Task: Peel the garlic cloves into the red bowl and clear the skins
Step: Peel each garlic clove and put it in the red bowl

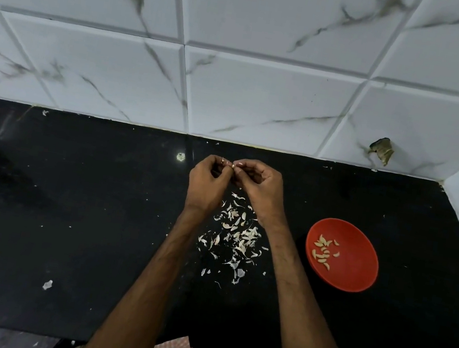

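Garlic clove (234, 167), small and pale, sits pinched between curled fingertips, with the left-hand grip (209, 182) and right-hand grip (262, 188) both clamped on it above the glossy black worktop (66, 208). Papery white skins (238, 235) lie scattered beneath the wrists. To their right, the round red bowl (358, 263) holds curved peeled cloves (323, 250).

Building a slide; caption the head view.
Left hand and right hand pinch a garlic clove near skins on the black counter; peeled cloves lie in the red bowl.
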